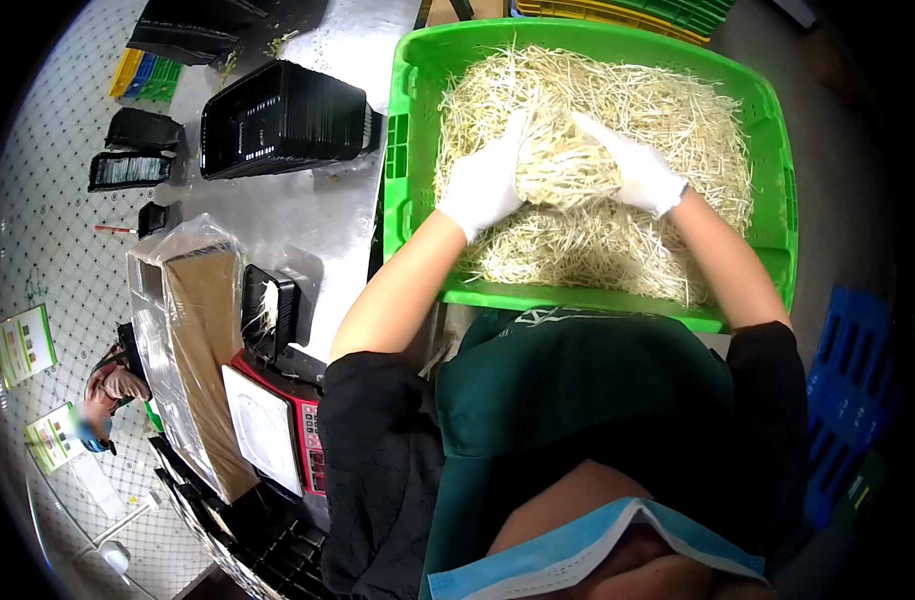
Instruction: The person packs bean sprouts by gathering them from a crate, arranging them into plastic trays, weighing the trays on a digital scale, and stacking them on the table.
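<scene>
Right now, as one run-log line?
left hand: gloved, cupping sprouts | right hand: gloved, cupping same clump | green crate: sprouts heaped inside | small black tray: some sprouts inside | scale: beside that tray

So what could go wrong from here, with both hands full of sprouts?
The clump of bean sprouts looks loose, cupped between the left hand and right hand, so strands might slip out. Carried past the rim of the green crate, some could drop onto the metal table. The tall stack of black trays there might tip if bumped. The plastic-wrapped carton sits close beside the scale; if nudged, it could disturb a reading.
</scene>
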A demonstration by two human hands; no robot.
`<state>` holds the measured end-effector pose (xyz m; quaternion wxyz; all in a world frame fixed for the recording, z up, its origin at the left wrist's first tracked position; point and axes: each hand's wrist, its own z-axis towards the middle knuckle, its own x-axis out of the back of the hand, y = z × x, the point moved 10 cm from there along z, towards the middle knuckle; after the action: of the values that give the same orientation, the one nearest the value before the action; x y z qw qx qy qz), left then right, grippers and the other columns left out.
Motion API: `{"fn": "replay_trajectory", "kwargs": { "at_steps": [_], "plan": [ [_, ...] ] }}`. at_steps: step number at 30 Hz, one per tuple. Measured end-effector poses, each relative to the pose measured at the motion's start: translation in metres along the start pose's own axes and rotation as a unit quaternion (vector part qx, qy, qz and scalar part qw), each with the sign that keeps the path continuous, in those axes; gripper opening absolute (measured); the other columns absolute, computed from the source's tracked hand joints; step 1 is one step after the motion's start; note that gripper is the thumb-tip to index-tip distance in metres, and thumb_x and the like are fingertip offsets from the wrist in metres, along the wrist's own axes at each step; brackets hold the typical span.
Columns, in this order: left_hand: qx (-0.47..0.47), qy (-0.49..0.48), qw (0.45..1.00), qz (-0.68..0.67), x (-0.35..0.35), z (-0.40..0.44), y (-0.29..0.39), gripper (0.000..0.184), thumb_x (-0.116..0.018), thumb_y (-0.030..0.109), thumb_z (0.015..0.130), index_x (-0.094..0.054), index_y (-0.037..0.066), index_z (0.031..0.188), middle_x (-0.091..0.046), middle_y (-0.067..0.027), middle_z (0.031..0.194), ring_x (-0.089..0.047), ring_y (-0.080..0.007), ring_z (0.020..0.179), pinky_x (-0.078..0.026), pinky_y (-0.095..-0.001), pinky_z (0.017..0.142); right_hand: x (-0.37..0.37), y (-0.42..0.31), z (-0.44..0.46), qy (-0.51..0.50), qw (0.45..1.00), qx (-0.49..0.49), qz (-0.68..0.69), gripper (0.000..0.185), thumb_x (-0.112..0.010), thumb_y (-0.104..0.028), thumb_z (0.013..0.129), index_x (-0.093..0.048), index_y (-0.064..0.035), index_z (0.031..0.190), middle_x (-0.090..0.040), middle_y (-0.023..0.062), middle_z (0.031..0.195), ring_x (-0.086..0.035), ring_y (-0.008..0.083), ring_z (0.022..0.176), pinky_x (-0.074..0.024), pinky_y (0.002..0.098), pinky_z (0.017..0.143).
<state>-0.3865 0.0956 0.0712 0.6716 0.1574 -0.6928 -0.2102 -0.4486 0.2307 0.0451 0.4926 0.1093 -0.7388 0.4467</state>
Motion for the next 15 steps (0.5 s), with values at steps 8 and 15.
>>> {"fn": "replay_trajectory", "kwargs": {
  "at_steps": [8, 15],
  "plan": [
    [-0.042, -0.036, 0.986, 0.16, 0.014, -0.063, -0.022, 0.069, -0.058, 0.011, 0.08, -0.029, 0.005, 0.143, -0.063, -0.0171, 0.082, -0.063, -0.0312, 0.069, -0.05, -0.041, 0.058, 0.053, 0.051, -0.023, -0.054, 0.991, -0.101, -0.072, 0.069, -0.065, -0.015, 0.077, -0.039, -0.0209, 0.141, -0.064, 0.0125, 0.111, -0.064, 0.0206, 0.086, -0.0553, 0.0304, 0.07],
    [-0.156, 0.04, 0.953, 0.255, -0.024, -0.021, 0.028, 0.079, -0.06, 0.01, 0.079, -0.022, 0.018, 0.148, -0.053, -0.0173, 0.128, -0.056, -0.0314, 0.11, -0.043, -0.0523, 0.091, -0.028, 0.054, 0.04, -0.133, 0.97, -0.156, 0.129, 0.088, -0.071, -0.016, 0.072, -0.025, -0.0007, 0.145, -0.053, 0.0191, 0.129, -0.061, 0.0193, 0.087, -0.0541, 0.0305, 0.074]
  ]
}}
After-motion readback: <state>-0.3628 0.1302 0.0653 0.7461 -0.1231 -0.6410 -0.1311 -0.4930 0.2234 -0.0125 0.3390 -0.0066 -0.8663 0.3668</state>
